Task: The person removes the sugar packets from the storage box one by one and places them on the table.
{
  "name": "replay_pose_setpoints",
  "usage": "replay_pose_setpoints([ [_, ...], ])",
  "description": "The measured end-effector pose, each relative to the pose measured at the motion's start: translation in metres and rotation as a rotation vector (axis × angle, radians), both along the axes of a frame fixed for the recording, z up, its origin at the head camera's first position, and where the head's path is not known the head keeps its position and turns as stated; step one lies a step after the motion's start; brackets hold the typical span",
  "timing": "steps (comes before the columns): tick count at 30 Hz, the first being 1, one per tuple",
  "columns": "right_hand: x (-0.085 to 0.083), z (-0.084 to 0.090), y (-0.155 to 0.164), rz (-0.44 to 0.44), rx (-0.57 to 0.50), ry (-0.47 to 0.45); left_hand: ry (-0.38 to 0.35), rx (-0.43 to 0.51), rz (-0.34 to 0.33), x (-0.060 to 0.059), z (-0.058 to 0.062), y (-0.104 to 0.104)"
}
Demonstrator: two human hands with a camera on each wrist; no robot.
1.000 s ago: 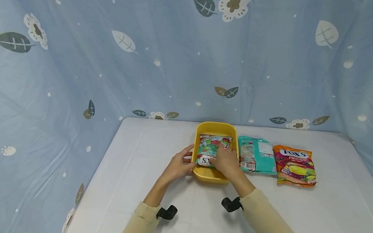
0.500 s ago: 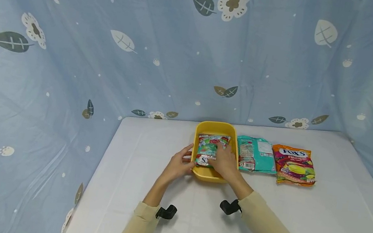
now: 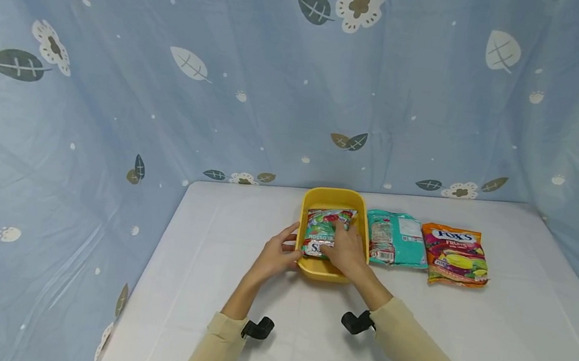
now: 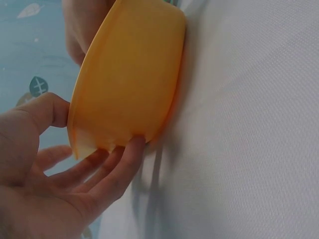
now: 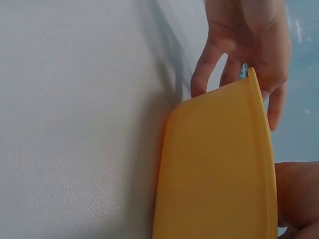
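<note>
Yellow tub on white bench, mid-scene, near far edge. Candy bag lies inside tub, under right hand, whose fingers lie flat on bag, pressing it down. Left hand braces tub's left wall, fingers straight along it, thumb at rim. To seat bag well, judged: keep tub steadied, push bag flat to floor, corners clear of rim. Teal bag and orange bag lie right of tub.
</note>
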State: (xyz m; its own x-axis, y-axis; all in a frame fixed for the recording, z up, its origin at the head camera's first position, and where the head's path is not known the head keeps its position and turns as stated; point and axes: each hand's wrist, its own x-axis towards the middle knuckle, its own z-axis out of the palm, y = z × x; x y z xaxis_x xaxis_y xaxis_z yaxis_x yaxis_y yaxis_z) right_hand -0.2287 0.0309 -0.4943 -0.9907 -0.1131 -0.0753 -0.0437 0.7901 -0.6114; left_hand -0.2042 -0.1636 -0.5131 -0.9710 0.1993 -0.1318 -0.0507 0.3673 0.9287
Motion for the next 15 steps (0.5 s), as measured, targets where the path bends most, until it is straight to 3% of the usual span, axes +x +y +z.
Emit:
replay_pose_setpoints([
  [15,0.0023,0.0003,0.0008,0.015,0.004,0.049,0.008,0.007,-0.013,0.0006,0.0022,-0.0007],
])
